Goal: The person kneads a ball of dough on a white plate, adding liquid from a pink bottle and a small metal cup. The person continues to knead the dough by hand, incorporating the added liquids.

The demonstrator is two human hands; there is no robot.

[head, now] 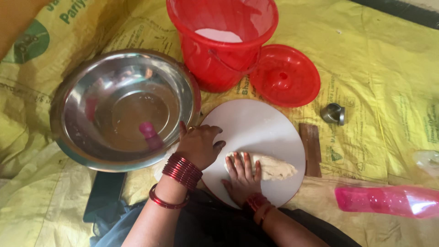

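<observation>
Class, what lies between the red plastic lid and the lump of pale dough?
In the head view, only bare white round board separates the red plastic lid from the pale dough.

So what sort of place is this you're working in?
Likely a home cooking spot on the floor: a lump of dough on a round white board, a steel bowl, and a red bucket holding white powder.

A yellow printed sheet (379, 68) covers the floor. On it lie a steel bowl (123, 110) at left, a red bucket (222, 41) far, its lid (286, 75) beside it, and a white round board (260, 132) near. A small metal cup (334, 113) and a pink bottle (388, 200) lie at right.
</observation>
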